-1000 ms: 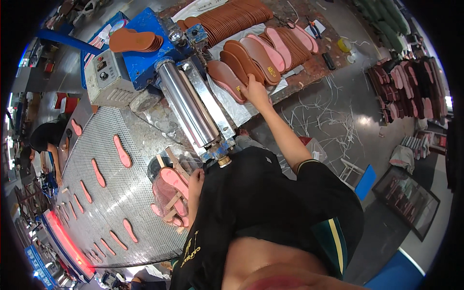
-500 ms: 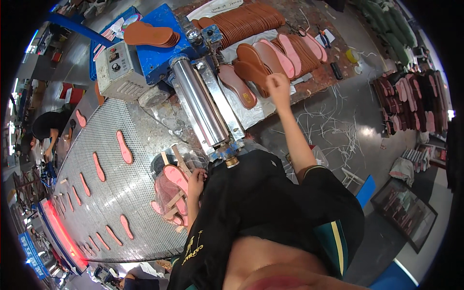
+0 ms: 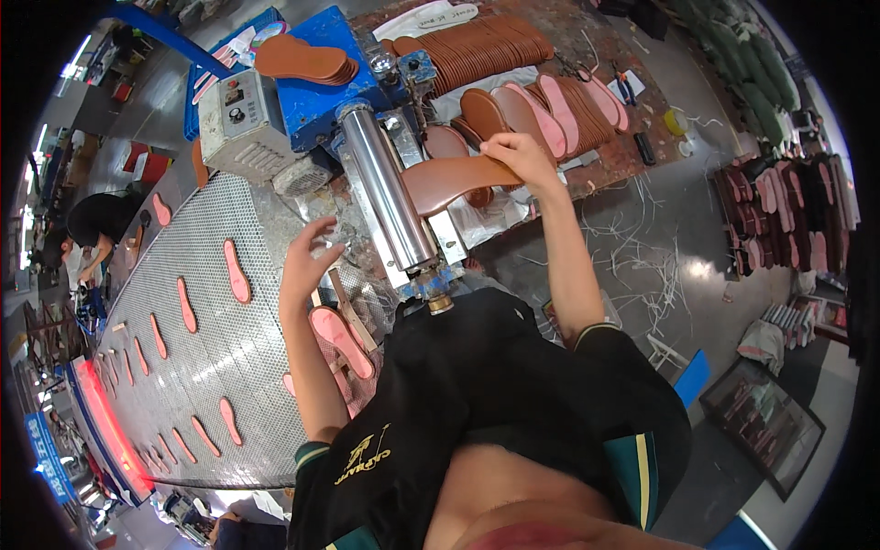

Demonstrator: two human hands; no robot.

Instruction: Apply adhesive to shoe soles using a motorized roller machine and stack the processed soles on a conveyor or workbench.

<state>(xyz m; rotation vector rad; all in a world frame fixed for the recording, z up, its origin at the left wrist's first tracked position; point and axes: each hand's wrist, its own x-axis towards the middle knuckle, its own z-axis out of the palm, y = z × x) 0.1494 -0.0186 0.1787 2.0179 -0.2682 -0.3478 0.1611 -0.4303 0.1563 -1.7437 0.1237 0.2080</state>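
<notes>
Right hand (image 3: pixel 524 156) grips a brown insole (image 3: pixel 454 177) against the steel roller (image 3: pixel 387 197); left hand (image 3: pixel 307 261) open, empty, above the mesh conveyor (image 3: pixel 183 367).

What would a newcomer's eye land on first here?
Probably the shiny steel roller at centre, with the right hand holding a brown insole against it. Left of it, the empty left hand hovers open over a mesh conveyor dotted with pink insoles; brown insole stacks fill the bench behind.
</notes>
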